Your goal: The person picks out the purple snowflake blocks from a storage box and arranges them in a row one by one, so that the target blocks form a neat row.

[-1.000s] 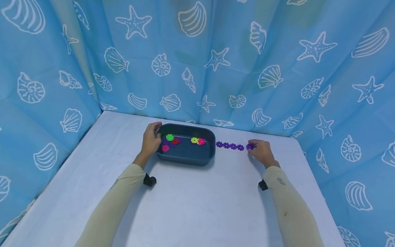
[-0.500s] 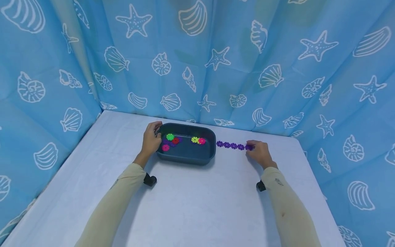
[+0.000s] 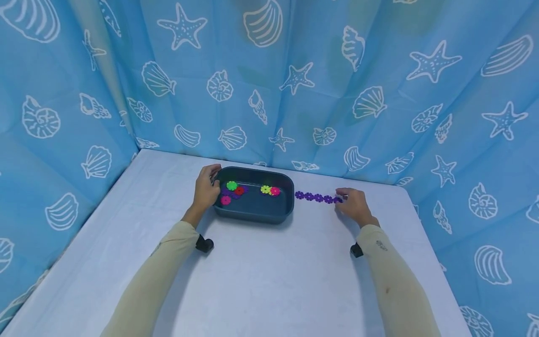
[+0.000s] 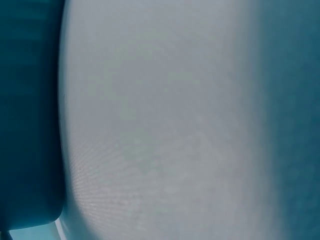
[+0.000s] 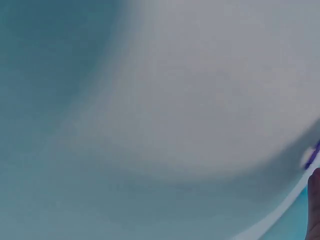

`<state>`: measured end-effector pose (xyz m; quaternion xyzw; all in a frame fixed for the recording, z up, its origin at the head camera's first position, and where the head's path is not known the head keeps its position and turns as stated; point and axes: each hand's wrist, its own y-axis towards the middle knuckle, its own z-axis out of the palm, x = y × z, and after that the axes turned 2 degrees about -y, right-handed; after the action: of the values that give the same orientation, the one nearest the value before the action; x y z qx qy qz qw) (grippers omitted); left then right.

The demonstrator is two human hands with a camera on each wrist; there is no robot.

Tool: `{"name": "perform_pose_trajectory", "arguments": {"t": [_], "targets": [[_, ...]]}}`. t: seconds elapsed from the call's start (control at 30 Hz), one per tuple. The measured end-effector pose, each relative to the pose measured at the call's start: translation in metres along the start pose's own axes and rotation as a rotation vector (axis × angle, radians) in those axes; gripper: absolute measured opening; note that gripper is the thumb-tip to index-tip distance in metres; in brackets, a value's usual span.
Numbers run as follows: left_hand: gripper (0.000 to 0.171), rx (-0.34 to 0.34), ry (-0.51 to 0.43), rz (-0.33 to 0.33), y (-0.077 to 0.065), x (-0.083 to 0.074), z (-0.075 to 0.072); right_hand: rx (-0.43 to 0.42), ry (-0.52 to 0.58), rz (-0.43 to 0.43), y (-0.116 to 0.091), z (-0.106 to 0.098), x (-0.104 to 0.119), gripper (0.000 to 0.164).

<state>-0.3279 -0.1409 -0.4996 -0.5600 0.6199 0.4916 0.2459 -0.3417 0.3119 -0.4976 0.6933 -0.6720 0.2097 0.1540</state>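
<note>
My left hand (image 3: 206,189) grips the left end of a dark grey rectangular tub (image 3: 252,217), thumb at the rim and fingers along the outside. In the left wrist view the side of the tub (image 4: 30,120) fills the left edge. Right of the tub, a row of purple flower-shaped plastic discs (image 3: 318,198) lies on the table. My right hand (image 3: 355,206) pinches the purple disc (image 3: 338,200) at the row's right end, partly hidden by the fingers. The right wrist view catches only a sliver of purple disc (image 5: 312,156) beside a finger (image 5: 314,205).
Inside the tub lie loose discs: a green disc (image 3: 231,186), a red disc (image 3: 239,190), a yellow disc (image 3: 265,189), pink ones and purple ones. A white cloth covers the table (image 3: 269,276). A blue curtain (image 3: 269,84) with shell prints hangs behind and at both sides.
My right hand has moved slightly left, bringing its purple disc up against the end of the row. The left hand has stayed on the tub.
</note>
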Motion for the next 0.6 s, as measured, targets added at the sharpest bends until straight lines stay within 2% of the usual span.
{"name": "perform_pose_trajectory", "arguments": {"t": [0.13,0.33,0.6], "targets": [[0.045,-0.004,0.000,-0.001,0.000,0.001,-0.001,-0.028,0.023,-0.040,0.009,-0.005,0.021,0.048],[0.045,-0.009,-0.002,-0.002,0.000,-0.002,-0.002,-0.126,0.018,-0.184,0.018,-0.005,0.073,0.044],[0.045,-0.004,-0.013,0.007,0.000,0.000,0.000,-0.157,0.040,-0.413,0.021,0.020,0.138,0.039]]}}
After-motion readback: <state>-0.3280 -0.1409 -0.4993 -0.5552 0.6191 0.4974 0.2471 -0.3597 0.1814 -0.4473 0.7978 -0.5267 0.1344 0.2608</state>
